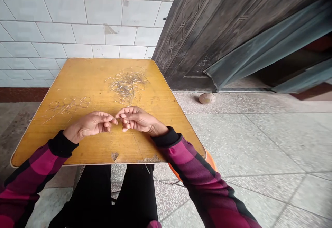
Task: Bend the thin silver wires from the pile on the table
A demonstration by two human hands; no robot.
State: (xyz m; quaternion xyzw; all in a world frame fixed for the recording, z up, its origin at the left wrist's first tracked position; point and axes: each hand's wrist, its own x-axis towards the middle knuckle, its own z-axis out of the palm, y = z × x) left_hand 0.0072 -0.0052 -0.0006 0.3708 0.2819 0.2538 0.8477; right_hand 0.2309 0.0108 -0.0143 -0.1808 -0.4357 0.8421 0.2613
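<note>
Both hands meet above the near half of a yellow wooden table point(90, 148). My left hand point(93, 123) is closed in a pinch, its fingertips almost touching those of my right hand point(138, 119). My right hand pinches too, gripping a thin wire point(138, 145) whose tail trails down past the table's front edge. Whatever lies between the fingertips is too fine to see clearly, but the wire seems to run into both pinches. Beyond my right hand lies a tangled heap of thin wires point(128, 84). Several wires with looped ends point(68, 105) are spread to the left.
A white tiled wall point(103, 10) stands behind the table. To the right are a dark carved door point(186, 31) and a hanging grey-green curtain point(249, 51). A roundish pale object point(207, 98) sits on the floor. Part of an orange seat point(211, 159) shows beside the table's right corner.
</note>
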